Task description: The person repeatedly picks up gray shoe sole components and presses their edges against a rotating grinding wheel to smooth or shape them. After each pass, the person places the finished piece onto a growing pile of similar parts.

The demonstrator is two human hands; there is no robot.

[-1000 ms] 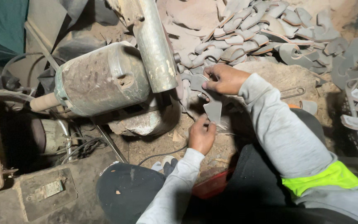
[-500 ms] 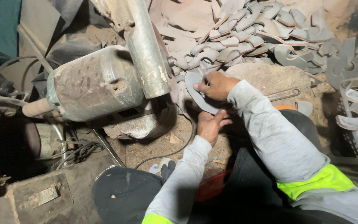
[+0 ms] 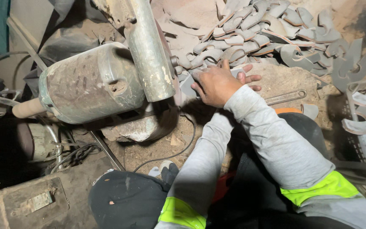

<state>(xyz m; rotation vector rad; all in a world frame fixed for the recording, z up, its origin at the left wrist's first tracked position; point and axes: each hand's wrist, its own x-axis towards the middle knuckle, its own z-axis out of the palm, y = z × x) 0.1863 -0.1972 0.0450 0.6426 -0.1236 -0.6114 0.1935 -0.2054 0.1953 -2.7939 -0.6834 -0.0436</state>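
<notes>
My right hand (image 3: 217, 85) presses flat on a curved grey metal blade (image 3: 188, 87) and holds it against the edge of the grinding wheel (image 3: 175, 91), beside the wheel's metal guard (image 3: 151, 51). My left hand (image 3: 250, 78) lies mostly under the right one. Only its fingertips show, past the right wrist, gripping the same blade. Both grey sleeves cross in front of me.
The dusty grinder motor (image 3: 90, 82) with a wooden handle sits to the left. A heap of curved blades (image 3: 267, 34) lies behind the hands, and a wrench (image 3: 285, 97) to their right. A wire basket (image 3: 363, 106) with blades stands at the right edge. Cables run across the dirt floor (image 3: 166, 148).
My left hand brought the blade up from in front of me to the right hand at the wheel. Both hands now press it there, the right on top of the left.
</notes>
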